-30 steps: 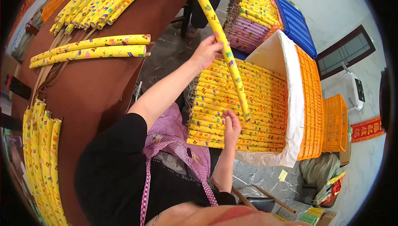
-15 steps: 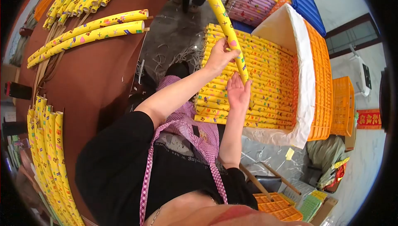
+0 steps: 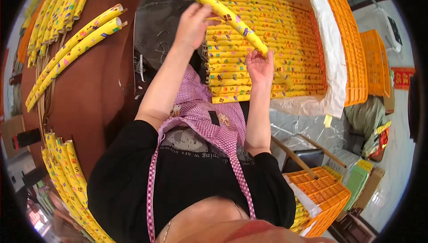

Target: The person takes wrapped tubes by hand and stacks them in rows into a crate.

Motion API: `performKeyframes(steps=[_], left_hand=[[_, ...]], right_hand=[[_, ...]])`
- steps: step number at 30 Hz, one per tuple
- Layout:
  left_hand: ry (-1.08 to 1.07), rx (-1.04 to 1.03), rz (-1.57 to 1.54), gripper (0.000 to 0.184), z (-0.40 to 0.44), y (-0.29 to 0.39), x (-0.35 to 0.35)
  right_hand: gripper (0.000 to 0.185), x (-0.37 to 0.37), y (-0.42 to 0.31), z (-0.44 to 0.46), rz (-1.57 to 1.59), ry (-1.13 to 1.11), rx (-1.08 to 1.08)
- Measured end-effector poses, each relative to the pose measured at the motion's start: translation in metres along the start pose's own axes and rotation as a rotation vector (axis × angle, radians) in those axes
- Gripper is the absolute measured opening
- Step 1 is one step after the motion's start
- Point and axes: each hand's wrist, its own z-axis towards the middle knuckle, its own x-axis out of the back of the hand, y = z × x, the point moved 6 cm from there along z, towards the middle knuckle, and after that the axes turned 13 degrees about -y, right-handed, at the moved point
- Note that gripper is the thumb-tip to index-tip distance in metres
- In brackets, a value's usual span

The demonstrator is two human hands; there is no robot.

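Observation:
A long yellow tube point(image 3: 234, 22) with a printed, colourful pattern slants across the upper middle, above a stack of similar tubes point(image 3: 267, 71). My left hand point(image 3: 191, 26) grips it partway along, its fingers partly hidden behind the tube. At the lower right end, my right hand point(image 3: 260, 68) is palm up, with its fingers curled at the tube's end. The stacked tubes lie side by side in an orange crate point(image 3: 352, 64) lined with white sheet point(image 3: 335, 78).
On the left stands a brown table point(image 3: 93, 95) with two yellow tubes point(image 3: 84, 42) lying apart, a bundle point(image 3: 60, 8) behind and another bundle point(image 3: 67, 167) in front. Lower right are a smaller orange crate point(image 3: 330, 194) and wooden legs point(image 3: 296, 156). Scraps lie on the grey floor point(image 3: 156, 24).
The tube has tilted from steep to more slanted, its upper end swinging left. My left hand has moved left and up along with it. The whole view has shifted too.

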Motion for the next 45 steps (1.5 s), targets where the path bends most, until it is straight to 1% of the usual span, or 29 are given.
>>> performKeyframes(steps=[1, 2, 3, 4, 5, 7, 8, 9, 11, 12, 17, 19, 20, 21, 23, 27, 29, 32, 38, 42, 43, 45], left_hand=[[0.002, -0.021, -0.016, 0.018, 0.0, 0.003, 0.003], [-0.007, -0.003, -0.019, 0.018, -0.001, 0.002, 0.003], [-0.009, -0.026, -0.042, 0.018, -0.001, 0.003, 0.003], [-0.012, -0.05, -0.065, 0.017, -0.002, 0.004, 0.002], [-0.022, -0.033, -0.07, 0.017, -0.002, 0.002, 0.001], [0.01, -0.016, -0.059, 0.017, -0.005, 0.001, 0.0], [0.02, 0.0, -0.07, 0.017, -0.004, -0.004, 0.004], [0.04, 0.024, -0.057, 0.018, -0.005, -0.004, 0.001], [0.067, 0.063, -0.029, 0.021, -0.007, -0.013, 0.008], [0.066, 0.072, -0.033, 0.021, -0.008, -0.017, 0.008], [0.114, 0.129, -0.035, 0.021, -0.017, -0.03, 0.01], [0.134, 0.122, -0.055, 0.019, -0.02, -0.033, 0.013], [0.164, 0.138, -0.056, 0.019, -0.021, -0.035, 0.016], [0.145, 0.14, -0.049, 0.02, -0.022, -0.035, 0.017], [0.217, 0.171, -0.044, 0.02, -0.024, -0.038, 0.024], [0.247, 0.181, -0.027, 0.021, -0.025, -0.042, 0.041], [0.264, 0.178, -0.029, 0.022, -0.026, -0.041, 0.054], [0.274, 0.19, -0.029, 0.022, -0.029, -0.04, 0.058], [0.299, 0.195, -0.025, 0.022, -0.034, -0.042, 0.062], [0.289, 0.208, -0.02, 0.022, -0.033, -0.043, 0.061], [0.293, 0.213, -0.03, 0.021, -0.032, -0.044, 0.062], [0.274, 0.227, -0.037, 0.02, -0.031, -0.05, 0.06]], right_hand=[[0.032, -0.002, -0.002, -0.003, 0.008, 0.015, 0.013], [0.032, -0.004, -0.003, -0.004, -0.037, 0.014, 0.023], [0.032, -0.005, -0.004, -0.005, -0.081, 0.013, 0.031], [0.031, -0.006, -0.006, -0.007, -0.101, -0.02, 0.064], [0.031, -0.006, -0.006, -0.011, -0.094, -0.007, 0.078], [0.028, -0.016, -0.012, -0.016, -0.204, -0.152, 0.191], [0.025, -0.017, -0.014, -0.018, -0.226, -0.214, 0.215], [0.025, -0.015, -0.016, -0.02, -0.227, -0.203, 0.228], [0.024, -0.018, -0.022, -0.024, -0.33, -0.241, 0.293], [0.025, -0.016, -0.024, -0.024, -0.325, -0.256, 0.29], [0.027, 0.0, -0.033, -0.02, -0.28, -0.189, 0.336], [0.026, 0.001, -0.035, -0.018, -0.317, -0.2, 0.349], [0.025, 0.004, -0.035, -0.017, -0.308, -0.179, 0.351], [0.025, 0.003, -0.036, -0.018, -0.307, -0.168, 0.369], [0.024, 0.003, -0.034, -0.018, -0.248, -0.124, 0.372], [0.023, 0.005, -0.037, -0.02, -0.243, -0.086, 0.392], [0.024, 0.016, -0.047, -0.019, -0.232, -0.053, 0.427], [0.025, 0.022, -0.065, -0.027, -0.205, 0.072, 0.486], [0.027, 0.064, -0.116, -0.03, -0.141, 0.157, 0.598], [0.029, 0.068, -0.147, -0.044, -0.14, 0.193, 0.703], [0.029, 0.07, -0.152, -0.045, -0.14, 0.192, 0.701], [0.033, 0.076, -0.158, -0.044, -0.146, 0.213, 0.739]])
